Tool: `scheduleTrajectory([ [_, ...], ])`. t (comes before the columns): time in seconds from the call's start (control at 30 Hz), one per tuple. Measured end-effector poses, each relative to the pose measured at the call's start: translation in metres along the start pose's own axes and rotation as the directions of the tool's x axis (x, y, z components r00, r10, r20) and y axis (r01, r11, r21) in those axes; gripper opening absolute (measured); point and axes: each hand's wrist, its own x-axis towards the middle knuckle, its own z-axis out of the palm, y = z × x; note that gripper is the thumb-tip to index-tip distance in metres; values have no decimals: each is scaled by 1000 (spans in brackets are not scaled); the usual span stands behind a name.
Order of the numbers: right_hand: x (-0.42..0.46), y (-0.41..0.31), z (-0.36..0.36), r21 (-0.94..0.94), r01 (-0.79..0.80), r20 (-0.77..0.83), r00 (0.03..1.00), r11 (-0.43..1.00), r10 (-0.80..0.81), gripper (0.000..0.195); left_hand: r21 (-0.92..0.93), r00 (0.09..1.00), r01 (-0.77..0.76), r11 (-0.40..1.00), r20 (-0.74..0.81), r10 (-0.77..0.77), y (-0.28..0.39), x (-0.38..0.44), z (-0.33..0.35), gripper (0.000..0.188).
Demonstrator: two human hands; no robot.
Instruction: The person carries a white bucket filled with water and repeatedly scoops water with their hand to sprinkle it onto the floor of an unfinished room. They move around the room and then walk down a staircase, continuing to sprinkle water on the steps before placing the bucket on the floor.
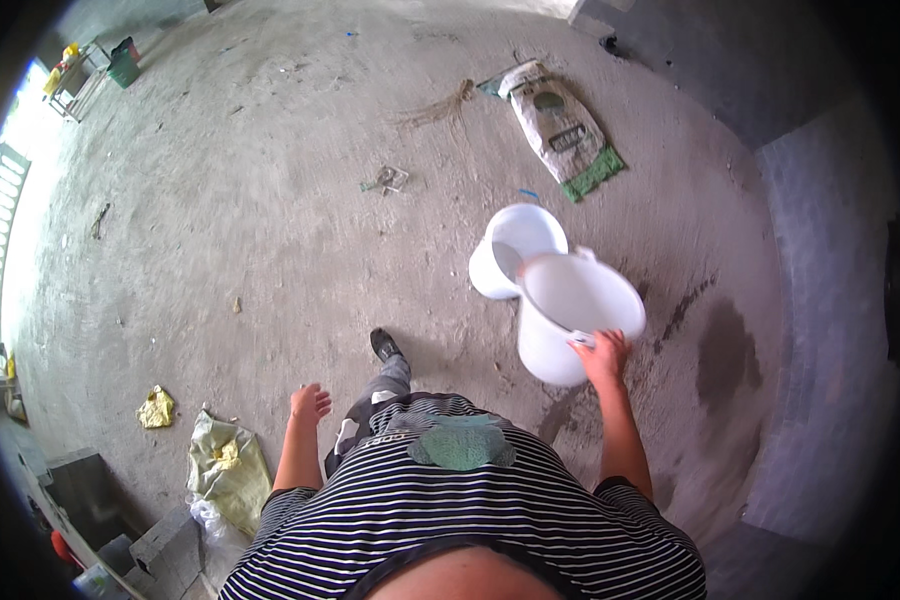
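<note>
My right hand (604,356) grips the near rim of a large white plastic bucket (549,349), by its handle lug. The bucket is tilted, and its mouth faces up towards me; the inside looks bare and pale. Just beyond it, a second white bucket (490,271) stands on the concrete floor (285,225), partly hidden behind the held one. Whether the two buckets touch cannot be made out. At my left side, my left hand (312,403) hangs free with its fingers loosely bent and nothing in it.
A white and green woven sack (559,131) lies ahead, by loose straw-like fibres (446,109). Clear plastic scrap (391,178) is on the floor. To my left are a crumpled yellowish sack (229,457) and concrete blocks (166,544). A wall (817,300) bounds the right, beside damp patches (727,360).
</note>
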Motion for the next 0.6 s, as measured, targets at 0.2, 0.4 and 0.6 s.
scheduleTrajectory([
  [0.2, 154, -182, -15, 75, 597, -265, 784, 799, -561, 22, -269, 741, -11, 963, 645, 189, 174, -61, 105, 68],
  [0.4, 244, -329, -7, 89, 872, -340, 480, 481, -808, 18, -517, 456, -36, 855, 753, 475, 303, -142, 129, 66],
  [0.6, 314, -428, 22, 129, 962, -354, 271, 240, -895, 7, -589, 684, -77, 805, 556, 472, 384, -90, 110, 56],
])
